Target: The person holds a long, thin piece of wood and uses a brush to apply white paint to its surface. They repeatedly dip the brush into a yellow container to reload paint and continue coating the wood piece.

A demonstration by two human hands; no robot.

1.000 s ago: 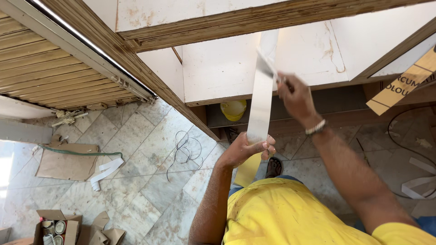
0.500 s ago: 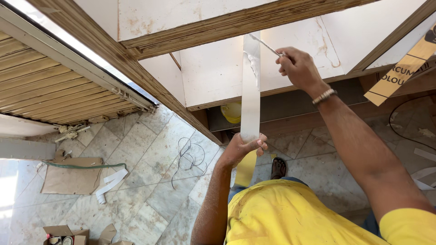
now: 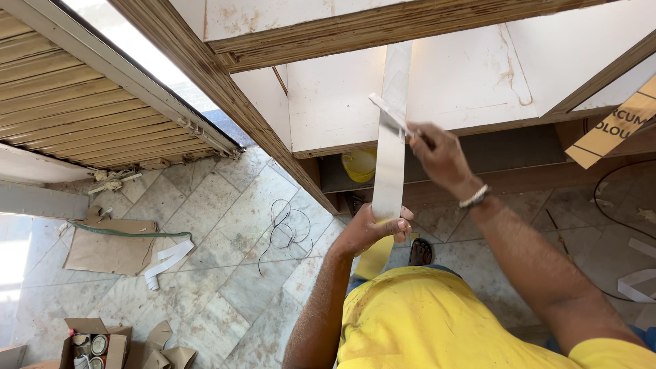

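Gripped at its lower end by the left hand, a white strip is held near-vertical, long axis running up to the wooden beam. Right hand is clenched on a thin blade, laid slantwise across the strip's upper part

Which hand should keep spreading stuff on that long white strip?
Probably the right hand: it grips the flat blade lying against the white strip. The left hand is busy pinching the strip's lower end.
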